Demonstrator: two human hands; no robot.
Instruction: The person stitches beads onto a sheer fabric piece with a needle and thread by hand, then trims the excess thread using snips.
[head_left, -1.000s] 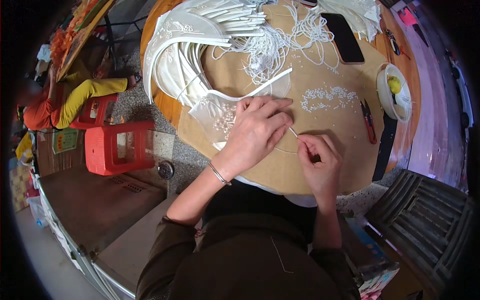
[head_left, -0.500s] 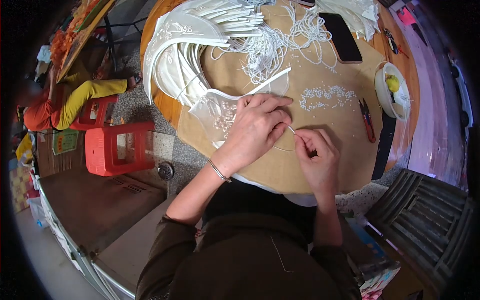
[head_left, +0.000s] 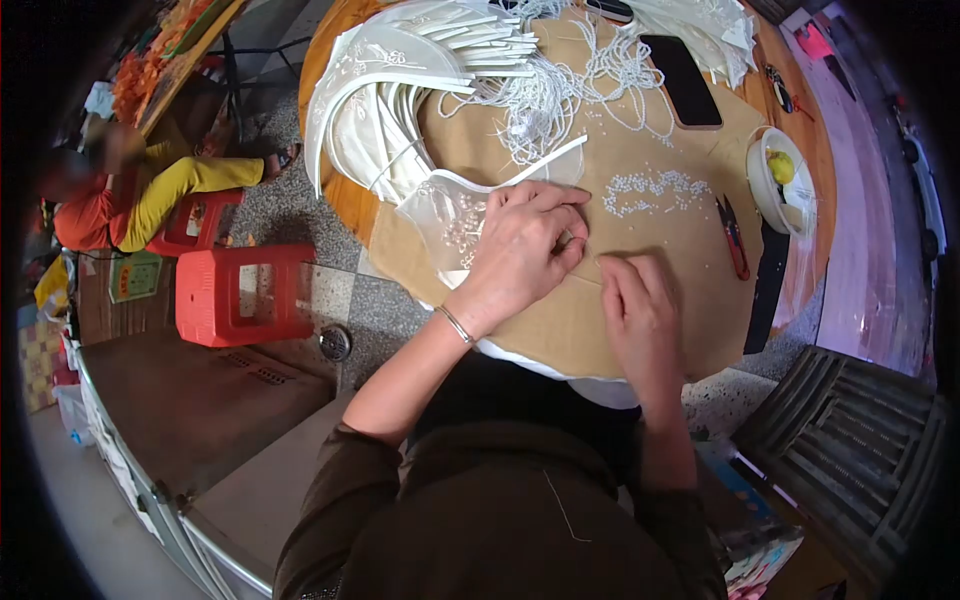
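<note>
We have one sheer white collar [head_left: 445,213] lying near the middle of the brown cloth [head_left: 700,320], partly covered by our left hand [head_left: 527,238]; its long axis runs left to right, slanting slightly away from us, and its one visible narrow end points to the far right. The fingers of our left hand are clamped together on its edge. Our right hand [head_left: 643,312] is apart from the left, just beside it, thumb and forefinger close; we cannot tell whether they pinch anything. Beyond the collar sit one stack of collars [head_left: 372,88], too many to count, and a tangle of bead strings [head_left: 545,105]. To the right we see scattered loose beads [head_left: 655,193], one phone [head_left: 685,83], one pair of snips [head_left: 733,238] and one white bowl [head_left: 760,195]; two red stools [head_left: 203,300] stand off left
</note>
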